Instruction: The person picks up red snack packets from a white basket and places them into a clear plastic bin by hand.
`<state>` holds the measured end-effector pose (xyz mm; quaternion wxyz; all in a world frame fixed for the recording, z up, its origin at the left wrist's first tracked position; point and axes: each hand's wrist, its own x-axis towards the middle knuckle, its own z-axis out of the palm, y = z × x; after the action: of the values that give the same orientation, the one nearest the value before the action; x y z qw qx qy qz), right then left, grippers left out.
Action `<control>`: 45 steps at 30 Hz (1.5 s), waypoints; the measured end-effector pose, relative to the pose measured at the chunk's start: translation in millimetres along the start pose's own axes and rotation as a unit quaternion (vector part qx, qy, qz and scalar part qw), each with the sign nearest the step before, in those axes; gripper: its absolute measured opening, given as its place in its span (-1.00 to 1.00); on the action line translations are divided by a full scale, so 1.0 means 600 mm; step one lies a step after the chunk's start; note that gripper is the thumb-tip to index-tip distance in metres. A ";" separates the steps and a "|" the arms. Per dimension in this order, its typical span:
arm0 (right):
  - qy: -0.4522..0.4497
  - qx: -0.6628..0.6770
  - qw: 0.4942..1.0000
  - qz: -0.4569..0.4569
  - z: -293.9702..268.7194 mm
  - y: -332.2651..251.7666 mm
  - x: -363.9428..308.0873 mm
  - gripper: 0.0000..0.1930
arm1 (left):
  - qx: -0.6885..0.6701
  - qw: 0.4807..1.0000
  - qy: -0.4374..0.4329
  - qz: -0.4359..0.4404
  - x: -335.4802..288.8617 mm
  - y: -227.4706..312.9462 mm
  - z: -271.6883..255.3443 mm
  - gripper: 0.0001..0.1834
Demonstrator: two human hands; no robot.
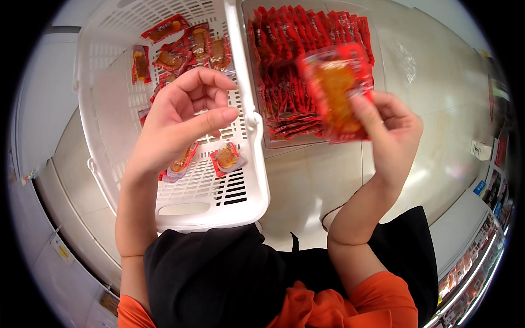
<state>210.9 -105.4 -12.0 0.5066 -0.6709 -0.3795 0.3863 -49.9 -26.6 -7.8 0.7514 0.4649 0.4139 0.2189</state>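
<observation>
My right hand (391, 126) grips a red snack packet (336, 95) with a clear window showing brownish food; it is slightly blurred. The packet is held over the front right of a clear plastic bin (284, 143), where rows of similar red packets (290, 41) stand on edge. Over the white plastic basket (213, 216) hangs my left hand (191, 106), fingers loosely curled and thumb apart, with nothing held. Loose packets lie in the basket, some near the far end (199, 41) and one small packet (227, 158) near the front. My left hand hides part of the pile.
A crumpled clear plastic piece (404, 63) lies on the tiled floor (295, 180) right of the bin. Shelves with packaged goods (476, 251) line the right side. Grey-white cabinets (33, 104) stand at the left. The basket's handle (243, 65) runs along its right rim.
</observation>
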 end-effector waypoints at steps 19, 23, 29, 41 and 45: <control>0.281 -0.418 0.826 -0.250 0.020 0.204 0.064 -0.87 | -0.006 0.999 -0.046 0.027 0.012 -0.027 0.018 -0.61; 0.242 -0.429 0.848 -0.196 0.030 0.206 0.061 -0.89 | -0.008 0.998 -0.050 0.028 0.008 -0.022 0.016 -0.61; 0.212 -0.482 0.834 -0.164 0.025 0.187 0.064 -0.82 | -0.024 0.998 -0.051 0.019 0.008 -0.024 0.014 -0.63; 0.215 -0.387 0.886 -0.138 0.005 0.165 0.067 -0.77 | 0.124 0.991 0.048 0.031 0.022 -0.026 -0.021 -0.68; 0.206 -0.357 0.903 -0.122 0.003 0.156 0.069 -0.81 | 0.622 0.764 0.153 0.074 0.028 -0.073 -0.075 -0.59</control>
<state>237.1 -86.1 -109.1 0.3431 -0.8198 -0.4583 0.0135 -80.0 -12.2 -63.1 0.2055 0.8199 0.5330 0.0371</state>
